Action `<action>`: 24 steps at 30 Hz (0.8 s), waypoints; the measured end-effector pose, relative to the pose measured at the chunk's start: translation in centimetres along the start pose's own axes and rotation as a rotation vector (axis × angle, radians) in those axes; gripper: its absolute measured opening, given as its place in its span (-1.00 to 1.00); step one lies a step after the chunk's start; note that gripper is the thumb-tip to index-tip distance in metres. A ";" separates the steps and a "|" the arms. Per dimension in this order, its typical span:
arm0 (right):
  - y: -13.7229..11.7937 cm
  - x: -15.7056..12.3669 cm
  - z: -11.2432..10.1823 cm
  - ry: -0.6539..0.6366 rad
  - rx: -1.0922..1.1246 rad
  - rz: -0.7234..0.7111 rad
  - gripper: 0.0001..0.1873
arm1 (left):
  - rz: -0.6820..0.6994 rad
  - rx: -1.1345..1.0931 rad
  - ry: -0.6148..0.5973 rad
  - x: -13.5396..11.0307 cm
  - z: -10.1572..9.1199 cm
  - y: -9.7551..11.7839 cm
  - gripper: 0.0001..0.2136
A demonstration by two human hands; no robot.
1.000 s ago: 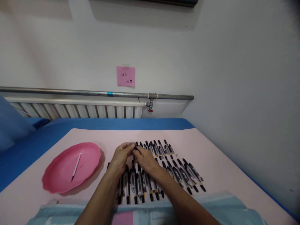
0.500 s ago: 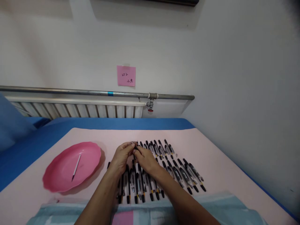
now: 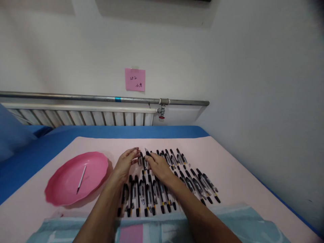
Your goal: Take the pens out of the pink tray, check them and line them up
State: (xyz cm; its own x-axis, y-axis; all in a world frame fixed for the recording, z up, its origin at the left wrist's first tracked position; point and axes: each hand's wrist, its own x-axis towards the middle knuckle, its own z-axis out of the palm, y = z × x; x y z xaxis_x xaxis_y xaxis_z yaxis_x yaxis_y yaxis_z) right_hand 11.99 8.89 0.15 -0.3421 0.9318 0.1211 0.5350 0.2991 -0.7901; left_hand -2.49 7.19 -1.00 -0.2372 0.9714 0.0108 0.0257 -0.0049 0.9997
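My right hand (image 3: 159, 167) is closed around a pen (image 3: 147, 152), whose pale pointed tip sticks up and away from me. To its left, my left hand (image 3: 126, 162) is open, its fingers slightly apart and no object visible in them. Under and around both hands lie rows of black-and-clear pen parts: barrels with black grips and yellow bands, and clear pen caps (image 3: 198, 185) with black clips. Small metallic tips (image 3: 143, 201) lie among the near row. My right forearm hides part of that row.
A pink scalloped plate (image 3: 54, 194) stands on the left with a white pen refill (image 3: 81, 179) in it. The pale pink table mat (image 3: 243, 189) lies over a blue cover (image 3: 136, 131). A light blue patterned cloth (image 3: 235, 222) is along the near edge. A wall rises on the right.
My hands have come apart. The left has opened and drawn left, while the right keeps the pen, its tip now showing. The view has shifted slightly.
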 end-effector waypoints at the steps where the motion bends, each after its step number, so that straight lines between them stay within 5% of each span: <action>1: 0.0 0.1 -0.2 0.007 0.011 0.014 -0.72 | 0.044 0.182 0.025 0.2 -0.3 -0.4 -0.69; 4: 0.1 0.2 -0.5 0.014 0.039 0.031 -0.71 | 0.122 0.536 0.043 0.7 -0.6 -1.4 -0.74; 13: 0.3 0.3 -0.4 0.035 -0.009 0.007 -0.68 | 0.140 1.045 -0.015 -0.4 0.6 -1.8 -0.76; 24: 0.3 0.2 -0.3 0.011 -0.053 -0.011 -0.70 | 0.076 1.007 0.095 -0.2 0.4 -1.8 -0.78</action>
State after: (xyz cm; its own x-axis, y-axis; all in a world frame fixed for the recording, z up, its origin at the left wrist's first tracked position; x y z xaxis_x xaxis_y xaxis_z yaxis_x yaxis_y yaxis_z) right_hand 12.29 9.22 0.07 -0.3395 0.9306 0.1365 0.5714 0.3194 -0.7560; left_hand -2.12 7.10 -2.85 -0.2761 0.9537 0.1193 0.8404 0.1793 0.5115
